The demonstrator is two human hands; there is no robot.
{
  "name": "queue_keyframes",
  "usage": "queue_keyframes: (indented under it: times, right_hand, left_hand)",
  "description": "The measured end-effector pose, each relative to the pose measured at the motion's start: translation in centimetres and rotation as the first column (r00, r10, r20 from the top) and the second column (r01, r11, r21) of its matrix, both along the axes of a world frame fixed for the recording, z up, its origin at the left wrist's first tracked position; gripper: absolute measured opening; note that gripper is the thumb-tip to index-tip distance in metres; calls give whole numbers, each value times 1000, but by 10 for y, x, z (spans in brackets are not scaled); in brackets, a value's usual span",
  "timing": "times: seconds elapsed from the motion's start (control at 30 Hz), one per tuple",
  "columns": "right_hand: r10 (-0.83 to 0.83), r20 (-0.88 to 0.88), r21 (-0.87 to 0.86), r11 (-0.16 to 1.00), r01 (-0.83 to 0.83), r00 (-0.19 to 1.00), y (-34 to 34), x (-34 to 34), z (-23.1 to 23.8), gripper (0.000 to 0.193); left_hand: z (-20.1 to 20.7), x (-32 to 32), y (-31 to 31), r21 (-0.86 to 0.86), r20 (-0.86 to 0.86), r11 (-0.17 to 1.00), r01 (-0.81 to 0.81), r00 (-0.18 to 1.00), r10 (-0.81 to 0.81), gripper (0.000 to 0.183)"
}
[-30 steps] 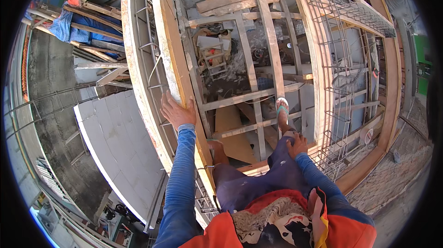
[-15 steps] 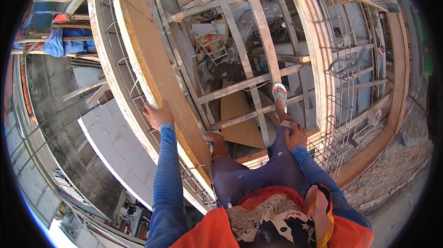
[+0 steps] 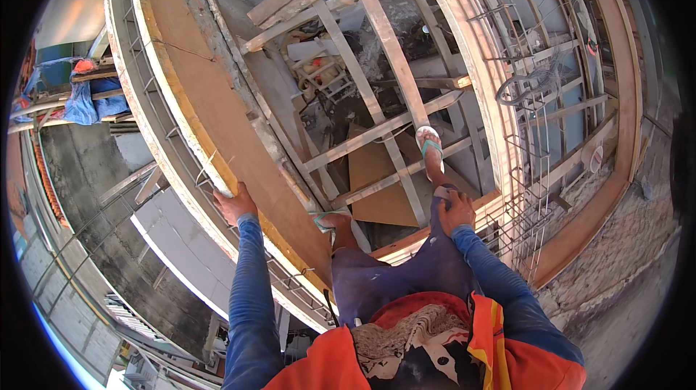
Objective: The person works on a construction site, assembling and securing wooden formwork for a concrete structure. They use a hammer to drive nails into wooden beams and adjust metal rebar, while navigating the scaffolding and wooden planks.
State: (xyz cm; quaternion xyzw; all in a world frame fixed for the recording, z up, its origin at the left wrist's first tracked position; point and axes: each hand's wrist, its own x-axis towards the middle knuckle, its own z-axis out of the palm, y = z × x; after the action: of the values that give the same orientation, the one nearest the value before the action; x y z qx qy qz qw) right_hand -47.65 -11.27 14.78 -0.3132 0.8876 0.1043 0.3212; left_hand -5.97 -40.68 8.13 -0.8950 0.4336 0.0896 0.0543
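My left hand is closed over the top edge of a long plywood formwork board, its fingers hooked round the outer side. Rebar runs in the narrow channel just beyond that edge. On my bent right knee rests my right hand, fingers spread over the dark trousers, with no tool in it. My right sandal stands on a crossing of wooden beams. The left sandal is beside the foot of the formwork board.
Gaps between the beams open onto a lower level, where a brown sheet lies. On the right, a rebar cage and loose wire lie along more formwork. A brick wall borders the lower right. Far left hangs a blue tarp.
The view has shifted slightly, so the boards and beams sit further left. My left hand keeps its hold on the board edge, and my right hand stays on the knee.
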Motion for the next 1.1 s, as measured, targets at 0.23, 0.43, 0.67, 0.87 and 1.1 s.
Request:
queue_keyframes:
  times: [0.23,0.43,0.67,0.87,1.1]
  right_hand:
    - [-20,-17,31,999,20,1000,7,-1,-3,46]
    - [-82,-18,41,996,82,997,10,-2,-1,47]
    - [-83,-41,44,995,85,996,25,2,-16,45]
    - [-91,-3,56,994,91,996,28,6,-13,46]
    - [-113,-7,54,992,113,994,37,8,-16,49]
  left_hand:
    - [8,-6,-1,14,1,999,39,999,-39,93]
    - [-4,3,2,25,22,999,35,999,-36,95]
    - [6,-7,-1,18,-44,1000,5,999,-5,92]
    - [-1,3,1,-8,-3,999,47,999,-47,92]
    - [21,-21,-8,88,-44,996,-27,999,31,90]
